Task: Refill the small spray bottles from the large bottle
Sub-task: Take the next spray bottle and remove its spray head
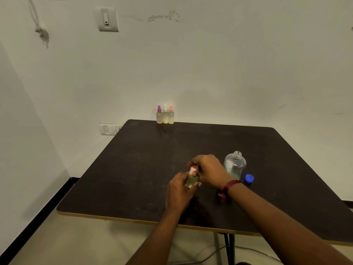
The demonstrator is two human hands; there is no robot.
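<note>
My left hand (178, 190) grips the body of a small spray bottle (191, 180) holding pale yellowish liquid, near the table's middle front. My right hand (208, 170) is closed on that bottle's pink spray cap (192, 170) from above. Just right of my hands stands the large clear bottle (234, 165), upright with its neck uncapped. Its blue cap (249, 178) lies on the table beside it. Three more small spray bottles (165, 115) stand in a row at the table's far edge, with purple, white and orange tops.
The dark table (133, 169) stands against a white wall. A wall socket (109, 129) sits by its far left corner. A red thread band (230, 186) is on my right wrist. A cable lies on the floor under the table's front edge.
</note>
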